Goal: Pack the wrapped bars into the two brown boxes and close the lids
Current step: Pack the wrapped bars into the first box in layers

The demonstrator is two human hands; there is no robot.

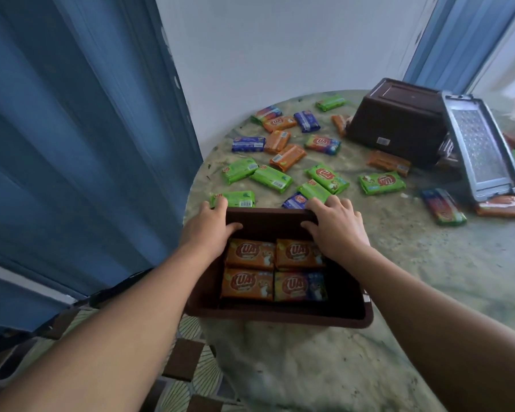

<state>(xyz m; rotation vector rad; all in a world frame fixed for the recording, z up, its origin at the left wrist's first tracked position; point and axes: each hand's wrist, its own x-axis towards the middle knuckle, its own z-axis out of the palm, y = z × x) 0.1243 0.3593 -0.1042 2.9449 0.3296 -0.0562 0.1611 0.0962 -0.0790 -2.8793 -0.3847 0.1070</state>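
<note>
An open brown box (280,318) stands near the table's front edge, with several wrapped bars (250,253) lying flat inside, orange ones and one multicoloured. My left hand (211,223) grips the box's far rim at its left corner, thumb inside. At the right corner of that rim my right hand (333,224) grips the same way. Several loose bars (271,177) in green, orange and blue wrappers lie scattered on the table beyond. A second brown box (399,123) lies tipped over at the back right, its grey lid (479,147) hanging open beside it.
The round mottled green table (428,263) ends just left of the box. A blue door (72,129) stands at the left and a white wall behind. Tiled floor (188,358) shows below the table edge. More bars lie at the far right past the lid.
</note>
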